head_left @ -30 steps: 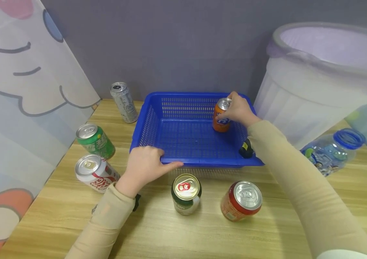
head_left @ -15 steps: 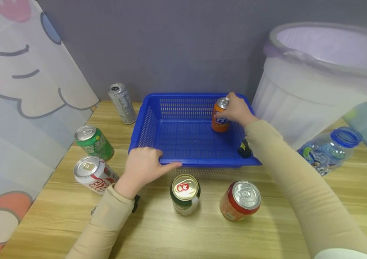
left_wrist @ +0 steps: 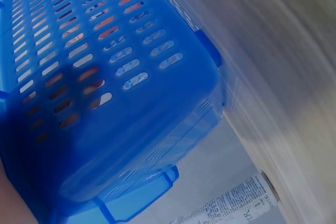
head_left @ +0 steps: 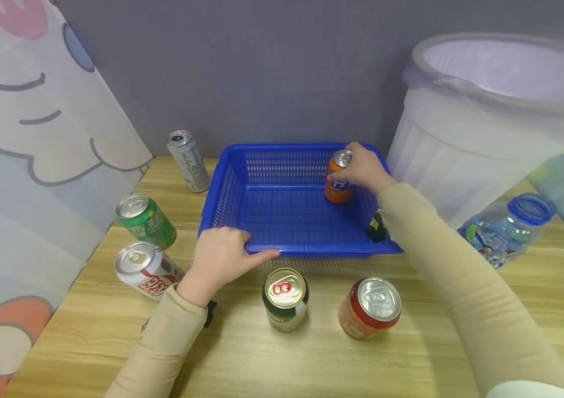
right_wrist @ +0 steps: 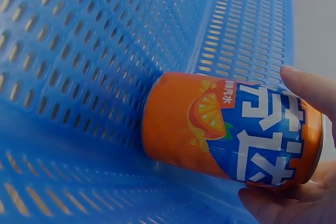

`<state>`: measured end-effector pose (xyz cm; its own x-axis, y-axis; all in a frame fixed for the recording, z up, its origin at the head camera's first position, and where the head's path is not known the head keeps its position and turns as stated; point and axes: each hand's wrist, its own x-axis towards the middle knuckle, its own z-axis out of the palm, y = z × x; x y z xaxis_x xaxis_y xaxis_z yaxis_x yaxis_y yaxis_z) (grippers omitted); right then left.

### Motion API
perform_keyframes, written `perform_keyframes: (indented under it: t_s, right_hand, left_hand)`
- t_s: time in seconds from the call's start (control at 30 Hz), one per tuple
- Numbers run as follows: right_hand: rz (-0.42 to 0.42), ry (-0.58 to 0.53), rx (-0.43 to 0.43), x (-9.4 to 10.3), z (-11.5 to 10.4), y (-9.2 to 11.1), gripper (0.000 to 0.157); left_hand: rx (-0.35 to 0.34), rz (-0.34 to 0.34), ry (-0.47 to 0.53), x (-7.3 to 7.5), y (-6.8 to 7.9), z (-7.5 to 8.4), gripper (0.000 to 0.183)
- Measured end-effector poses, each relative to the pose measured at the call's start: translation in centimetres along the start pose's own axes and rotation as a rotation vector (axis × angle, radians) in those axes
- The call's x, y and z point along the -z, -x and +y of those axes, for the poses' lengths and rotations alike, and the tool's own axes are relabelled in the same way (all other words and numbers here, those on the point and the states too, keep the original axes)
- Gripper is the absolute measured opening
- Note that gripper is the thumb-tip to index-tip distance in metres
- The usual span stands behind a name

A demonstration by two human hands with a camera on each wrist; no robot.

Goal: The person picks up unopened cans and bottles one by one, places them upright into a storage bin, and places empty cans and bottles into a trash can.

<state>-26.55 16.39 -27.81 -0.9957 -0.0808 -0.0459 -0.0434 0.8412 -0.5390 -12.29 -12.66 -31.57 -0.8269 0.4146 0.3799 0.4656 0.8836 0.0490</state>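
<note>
In the head view an orange soda can [head_left: 338,192] stands upright inside a blue plastic basket [head_left: 307,248], near its back right corner. My right hand [head_left: 363,167] grips the can by its upper part; thumb and fingers on either side of it show in the right wrist view, where the can's [right_wrist: 210,129] base meets the slotted floor. My left hand [head_left: 222,257] holds the basket's front left rim, thumb stretched along the front edge. Its other fingers are mostly hidden by the hand. The left wrist view shows the basket's slotted wall [left_wrist: 157,82] close up.
Left of the basket stand a silver can [head_left: 189,161], a green can [head_left: 147,221] and a white can [head_left: 149,270]. A dark green can [head_left: 285,298] and a red can [head_left: 370,307] stand in front. At right are a white bin [head_left: 461,138] and a clear jar [head_left: 508,229] with a blue neck.
The camera view has shifted slightly. Both hands keep their holds, and the orange can stays in the same corner of the basket.
</note>
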Motion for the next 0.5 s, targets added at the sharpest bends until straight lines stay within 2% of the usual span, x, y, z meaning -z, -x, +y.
perform_keyframes:
  t_s: [0.27, 0.5]
  right_hand:
    - [0.009, 0.008, 0.007, 0.4, 0.2, 0.0, 0.080]
    - [0.009, -0.018, 0.018, 1.4, 0.1, -0.1, 0.079]
  left_hand:
    - [-0.006, 0.021, 0.014, -0.3, -0.1, 0.0, 0.071]
    - [0.006, 0.005, -0.010, -0.2, 0.0, 0.0, 0.065]
